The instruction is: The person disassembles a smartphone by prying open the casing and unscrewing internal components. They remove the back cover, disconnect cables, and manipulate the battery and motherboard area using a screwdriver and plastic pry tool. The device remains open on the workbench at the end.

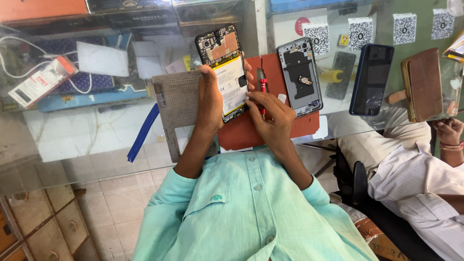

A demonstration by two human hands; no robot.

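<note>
Far out beyond the left hand lies a white and red box [42, 81] with a white cable [14, 58] looping by it, and nearer in a white card [102, 59] rests on the glass tabletop [87, 140]. A blue strip [143, 131] slants just outside the left wrist, beside a grey perforated metal plate [178, 104] that sits under the forearm. The left hand [210, 99] is closed around an opened phone [223, 67], gripping it from the side with the thumb along its edge; the phone stands tilted above a red mat [251, 130], its back cover off, showing the battery and circuit board. The right hand [268, 116] is curled, its fingertips pressing against the lower right edge of the phone; whether they pinch anything small I cannot tell. A red-handled screwdriver [262, 86] lies on the mat just beyond the right hand's knuckles. Next past it lies a grey phone frame [300, 76], then a yellow-handled tool [332, 76] near a dark back cover [342, 75]. Well outside the right hand stand a dark blue phone [371, 79] and a brown wallet case [424, 84], where another person's hand [449, 130] rests at the tabletop's edge.
</note>
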